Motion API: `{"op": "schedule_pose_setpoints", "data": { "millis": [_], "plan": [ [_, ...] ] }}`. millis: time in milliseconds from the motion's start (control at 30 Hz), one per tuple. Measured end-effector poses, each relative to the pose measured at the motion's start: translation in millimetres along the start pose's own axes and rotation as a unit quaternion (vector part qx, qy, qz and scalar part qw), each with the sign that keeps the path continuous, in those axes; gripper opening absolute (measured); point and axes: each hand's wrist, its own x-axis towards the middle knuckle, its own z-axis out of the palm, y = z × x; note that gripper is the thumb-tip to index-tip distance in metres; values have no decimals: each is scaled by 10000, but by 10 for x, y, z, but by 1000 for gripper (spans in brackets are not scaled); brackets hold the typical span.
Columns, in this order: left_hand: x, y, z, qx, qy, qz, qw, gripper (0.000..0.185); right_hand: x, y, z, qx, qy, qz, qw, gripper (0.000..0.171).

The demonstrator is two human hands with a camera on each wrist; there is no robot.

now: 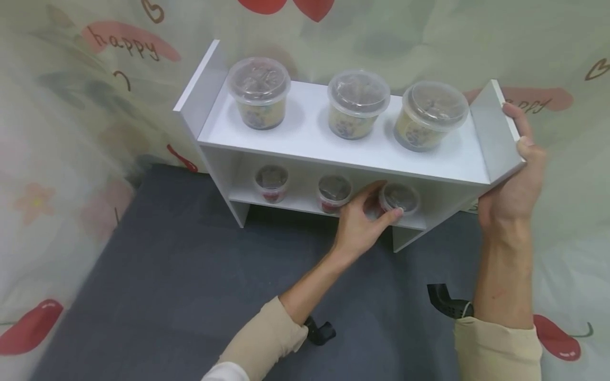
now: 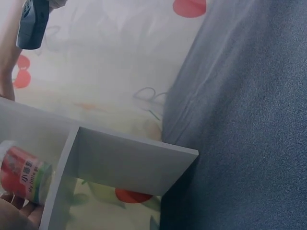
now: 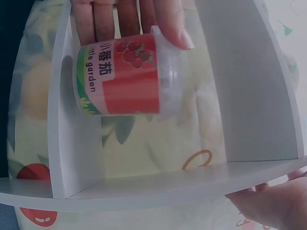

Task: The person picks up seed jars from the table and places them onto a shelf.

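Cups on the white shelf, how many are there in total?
6. Three big cups on top: left, middle, right. Three small cups on the lower shelf: left, middle, right, held by the left hand.

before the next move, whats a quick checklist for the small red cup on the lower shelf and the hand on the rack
1. Grip on the small red cup: ok. The left hand has fingers on one side and the thumb on the lid end.
2. Cup lid on: ok, a clear lid covers it.
3. Rack steadied: ok. The right hand holds the end panel of the white rack.
4. Neighbouring cup apart from the gripped one: ok, there is a gap.
5. Three large cups on the top shelf upright: ok.
6. Cup base resting on the shelf: cannot tell.
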Motion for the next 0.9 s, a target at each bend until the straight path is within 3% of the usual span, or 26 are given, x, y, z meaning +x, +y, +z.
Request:
{"op": "schedule_pose_setpoints", "data": {
  "millis": [433,700,900],
  "plan": [
    [32,-11,38,57,42,-180,9998,60,27,-15,3,132,61,-28,9999,53],
    [24,10,75,567,149,-53,9983,61,22,-14,4,69,91,-36,9999,53],
    [6,19,89,454,190,-270,9984,64,29,3,12,154,73,4,9999,54]
  ]
}}
